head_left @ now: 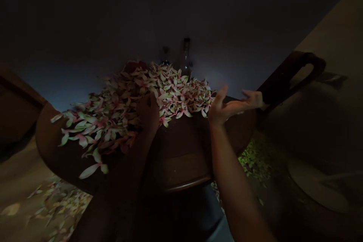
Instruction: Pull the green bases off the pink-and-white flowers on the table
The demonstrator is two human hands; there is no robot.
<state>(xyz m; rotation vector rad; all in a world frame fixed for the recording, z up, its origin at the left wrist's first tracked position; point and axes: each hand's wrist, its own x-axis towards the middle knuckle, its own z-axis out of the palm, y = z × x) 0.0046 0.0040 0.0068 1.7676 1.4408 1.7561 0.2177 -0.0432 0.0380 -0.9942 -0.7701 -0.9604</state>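
Observation:
A wide heap of pale pink, white and green leafy pieces [113, 109], petal-like and joined in small star-shaped clusters, covers the back and left of a dark rounded wooden table [181, 159]. Deep in shadow, my left hand [149, 111] touches the heap near its middle; the fingers are too dark and partly covered to make out. My right hand [227, 106] is raised at the heap's right end, over the table, thumb up and fingers stretched out to the right. Nothing shows in its grasp.
A clear glass bottle [186, 56] with a dark cap stands behind the heap, beside a smaller dark bottle [166, 56]. A red object [135, 66] sits at the back. Dark curved wood [295, 73] juts in at right. Similar pieces [62, 200] and green leaves [256, 159] lie lower down.

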